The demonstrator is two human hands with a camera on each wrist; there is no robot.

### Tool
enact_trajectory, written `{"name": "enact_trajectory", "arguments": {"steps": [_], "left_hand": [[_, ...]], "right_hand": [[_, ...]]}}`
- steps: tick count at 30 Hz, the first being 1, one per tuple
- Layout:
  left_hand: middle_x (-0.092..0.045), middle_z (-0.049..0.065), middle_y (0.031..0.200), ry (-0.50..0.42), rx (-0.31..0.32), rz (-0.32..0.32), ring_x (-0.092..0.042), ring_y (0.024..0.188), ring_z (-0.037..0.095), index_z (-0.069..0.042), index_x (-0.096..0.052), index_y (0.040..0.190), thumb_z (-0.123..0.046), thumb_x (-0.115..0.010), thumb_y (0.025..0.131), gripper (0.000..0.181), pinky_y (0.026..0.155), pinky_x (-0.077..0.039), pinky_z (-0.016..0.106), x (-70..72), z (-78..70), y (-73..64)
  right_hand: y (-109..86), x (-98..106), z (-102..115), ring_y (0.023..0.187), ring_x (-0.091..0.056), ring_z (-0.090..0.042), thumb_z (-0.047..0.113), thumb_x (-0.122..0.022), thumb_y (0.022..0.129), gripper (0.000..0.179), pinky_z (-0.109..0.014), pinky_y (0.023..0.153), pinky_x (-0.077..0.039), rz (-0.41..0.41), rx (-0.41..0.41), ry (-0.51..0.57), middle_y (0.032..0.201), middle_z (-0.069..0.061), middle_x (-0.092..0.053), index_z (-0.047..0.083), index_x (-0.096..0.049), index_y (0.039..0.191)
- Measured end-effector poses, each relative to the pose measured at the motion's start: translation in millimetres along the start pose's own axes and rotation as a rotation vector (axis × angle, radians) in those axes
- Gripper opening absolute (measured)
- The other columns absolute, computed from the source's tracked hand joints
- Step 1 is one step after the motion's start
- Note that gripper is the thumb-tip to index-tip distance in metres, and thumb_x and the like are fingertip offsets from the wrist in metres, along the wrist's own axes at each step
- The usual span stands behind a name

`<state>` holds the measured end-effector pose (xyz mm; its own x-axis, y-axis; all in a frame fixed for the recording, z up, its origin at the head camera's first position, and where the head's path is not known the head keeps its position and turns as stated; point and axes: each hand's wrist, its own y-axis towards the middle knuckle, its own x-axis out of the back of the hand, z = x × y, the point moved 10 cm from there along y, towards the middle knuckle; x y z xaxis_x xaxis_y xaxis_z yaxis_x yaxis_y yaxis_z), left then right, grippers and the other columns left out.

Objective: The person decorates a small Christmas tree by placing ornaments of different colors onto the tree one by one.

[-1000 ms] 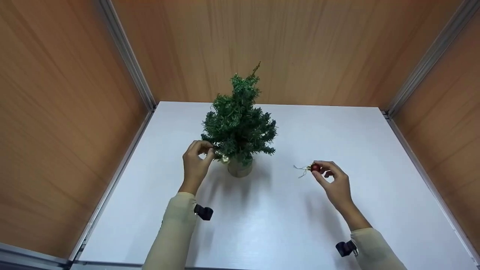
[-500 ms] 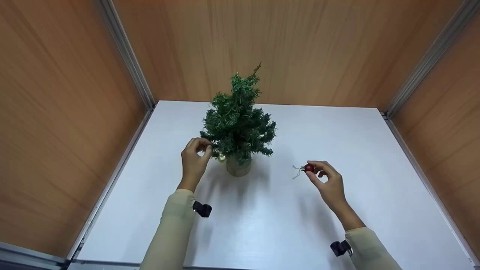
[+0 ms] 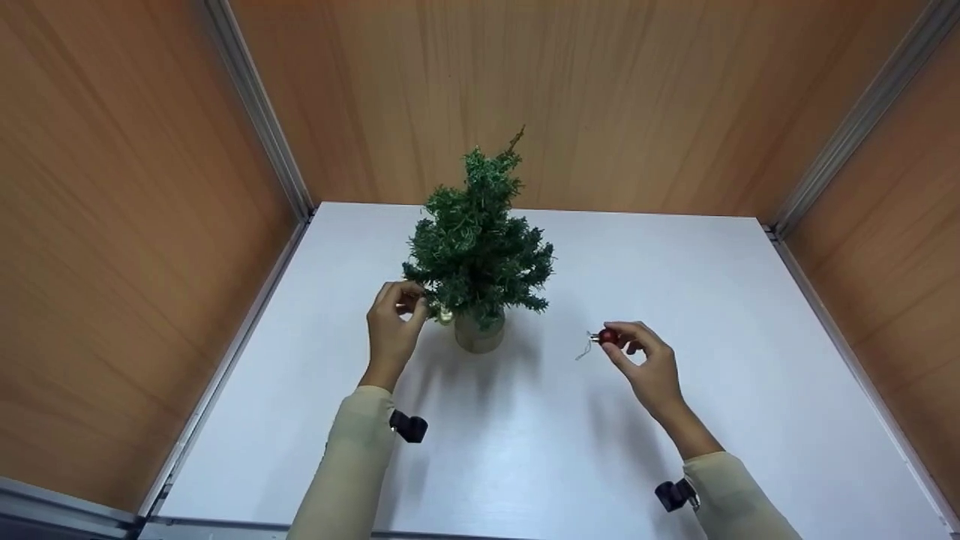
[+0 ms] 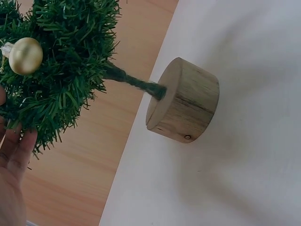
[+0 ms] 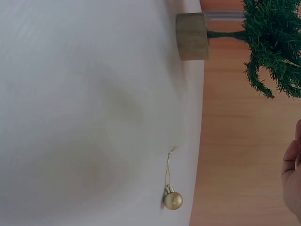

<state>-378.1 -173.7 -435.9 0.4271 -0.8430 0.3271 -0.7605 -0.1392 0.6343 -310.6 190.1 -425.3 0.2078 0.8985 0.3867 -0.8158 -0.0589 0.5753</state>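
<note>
A small artificial Christmas tree (image 3: 480, 240) stands in a round wooden base (image 4: 186, 106). My left hand (image 3: 394, 322) is at its lower left branches, thumb and fingers pinching a branch tip; the greenery covers part of the fingertips. A gold bauble (image 4: 26, 56) hangs on the branches close beside that hand. To the right of the tree, my right hand (image 3: 652, 367) pinches a red bauble (image 3: 608, 337) between thumb and fingertips above the table. Its cap points toward the tree, and a thin thread loop (image 3: 583, 349) dangles from it.
A second gold bauble (image 5: 173, 200) with a string lies on the white table (image 5: 94, 94) in the right wrist view. Wood-grain panels (image 3: 585, 105) with grey metal corner strips enclose the table at the back and both sides.
My right hand has moved left toward the tree with the red bauble, whose thread loop has swung downward. My left hand has stayed at the same branches, shifting only slightly.
</note>
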Motion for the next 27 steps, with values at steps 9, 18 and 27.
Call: {"name": "enact_trajectory", "arguments": {"steps": [9,18,27], "left_hand": [[-0.052,-0.005,0.090,-0.003,-0.001,-0.001,-0.052,0.076,0.009,-0.014,-0.059,0.098,-0.012,-0.063,0.083,0.015,0.067,-0.048,0.028,1.9,-3.5,-7.6],[-0.053,-0.007,0.088,0.018,-0.020,-0.008,-0.053,0.076,0.009,-0.016,-0.060,0.093,-0.016,-0.064,0.083,0.011,0.069,-0.045,0.029,5.4,-8.5,-13.9],[-0.055,-0.007,0.088,0.001,-0.052,-0.068,-0.054,0.076,0.010,-0.016,-0.061,0.089,-0.017,-0.064,0.083,0.007,0.070,-0.044,0.031,13.9,-21.2,-20.4]], "right_hand": [[2.2,-4,4,0.078,-0.053,-0.019,0.004,-0.067,0.080,0.026,-0.036,0.065,-0.041,0.009,0.008,0.020,0.093,-0.008,-0.062,0.000,-0.062,0.105],[3.3,-7,5,0.079,-0.053,-0.017,0.005,-0.067,0.080,0.026,-0.037,0.065,-0.040,0.018,-0.002,0.030,0.092,-0.007,-0.061,0.002,-0.062,0.106],[3.7,-11,5,0.080,-0.052,-0.015,0.008,-0.066,0.081,0.026,-0.037,0.066,-0.041,0.029,-0.018,0.026,0.092,-0.005,-0.061,0.004,-0.062,0.107]]}}
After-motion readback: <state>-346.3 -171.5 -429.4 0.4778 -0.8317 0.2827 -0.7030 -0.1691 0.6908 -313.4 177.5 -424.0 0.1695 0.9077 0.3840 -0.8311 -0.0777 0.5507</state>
